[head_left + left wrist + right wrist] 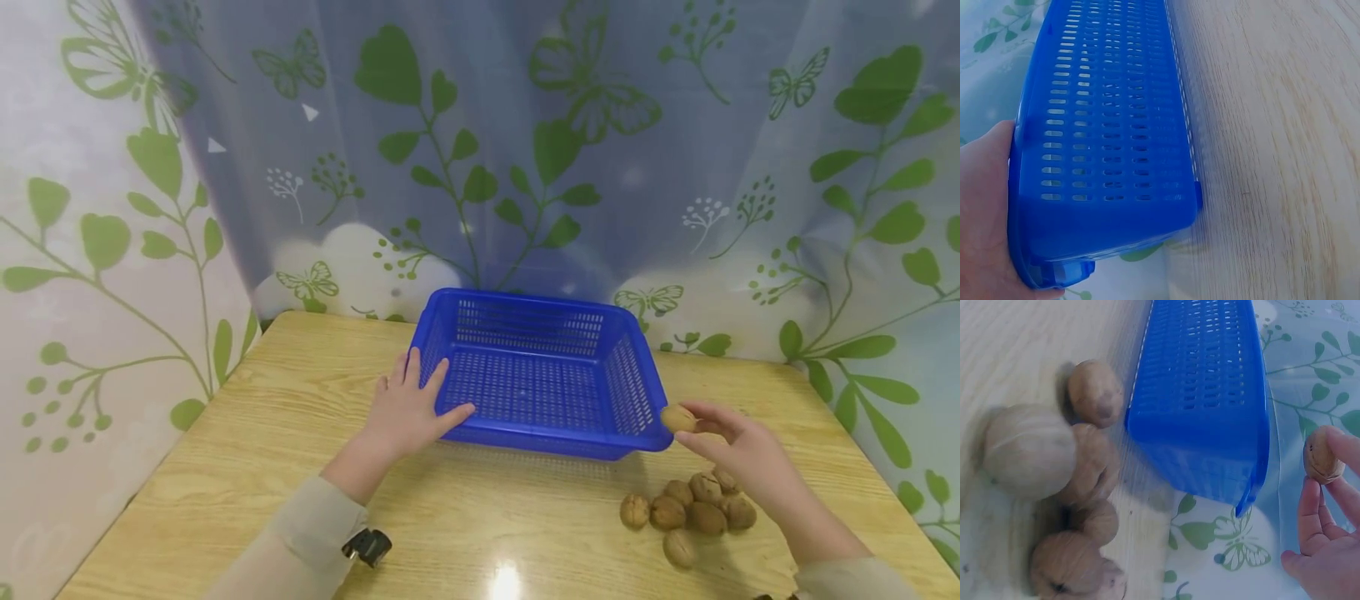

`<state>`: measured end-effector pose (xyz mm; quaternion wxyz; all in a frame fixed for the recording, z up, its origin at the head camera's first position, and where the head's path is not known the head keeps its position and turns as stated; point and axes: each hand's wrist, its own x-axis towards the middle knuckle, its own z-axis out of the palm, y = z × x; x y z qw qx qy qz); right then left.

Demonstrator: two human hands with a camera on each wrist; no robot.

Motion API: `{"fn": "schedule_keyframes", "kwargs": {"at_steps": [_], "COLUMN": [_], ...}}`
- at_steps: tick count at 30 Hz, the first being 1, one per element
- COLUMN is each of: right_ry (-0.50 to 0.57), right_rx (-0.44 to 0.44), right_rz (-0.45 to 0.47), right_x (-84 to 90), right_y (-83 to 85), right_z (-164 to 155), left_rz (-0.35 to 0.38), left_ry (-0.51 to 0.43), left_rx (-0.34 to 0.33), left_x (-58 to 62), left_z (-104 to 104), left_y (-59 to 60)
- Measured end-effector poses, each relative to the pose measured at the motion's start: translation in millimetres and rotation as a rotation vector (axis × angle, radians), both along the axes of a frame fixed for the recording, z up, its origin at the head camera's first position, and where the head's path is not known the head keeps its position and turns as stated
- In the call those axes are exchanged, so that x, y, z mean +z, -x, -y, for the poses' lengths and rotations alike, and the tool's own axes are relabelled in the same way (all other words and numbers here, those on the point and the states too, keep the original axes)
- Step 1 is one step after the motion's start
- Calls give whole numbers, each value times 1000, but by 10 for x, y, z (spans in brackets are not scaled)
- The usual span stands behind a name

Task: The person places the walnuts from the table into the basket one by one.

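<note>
1. A pale wooden table (247, 467) stands against a sheer curtain (480, 150) printed with green leaves and butterflies.
2. A blue perforated plastic basket (540, 375) sits at the middle of the table, with nothing inside it.
3. The left hand (408, 408) lies flat with fingers spread against the basket's near-left corner, thumb along the front rim; the left wrist view shows the palm touching the wall.
4. The right hand (738, 450) pinches a single round brown walnut (678, 417) between thumb and fingertips, just at the basket's right front corner and level with its rim.
5. A loose pile of brown walnuts (686, 512) lies on the table near the right hand, in front of the basket.
6. Done well, I judge the walnut should clear the rim and be let go low over the floor so it does not bounce, while the left hand steadies the light basket.
</note>
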<state>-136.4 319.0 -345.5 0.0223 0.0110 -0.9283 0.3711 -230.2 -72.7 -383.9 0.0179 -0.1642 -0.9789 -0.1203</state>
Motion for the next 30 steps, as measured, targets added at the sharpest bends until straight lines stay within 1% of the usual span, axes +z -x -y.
{"fn": "schedule_keyframes", "kwargs": {"at_steps": [3,8,14,18,24,30], "right_ry": [8,49,73,113,152,203], "right_rx": [14,51,74,91,112,145], "right_rz": [12,19,28,43,32,43], "right_x": [29,86,164,202,225,234], "right_y": [83,230,405,506,658,830], "right_z": [52,145,268,369,483,616], "left_rz": [3,11,-7,-11,-16,-6], "left_ry": [-6,-2,-33,-27,-37,-46], "left_rx": [-3,-4,-4,-2,-6,-5], "left_x": [6,-18,-17,-34,-37,-32], "left_z": [-12,-23,-40,-40,-41,-16], "left_y": [2,9,12,14,27,4]}}
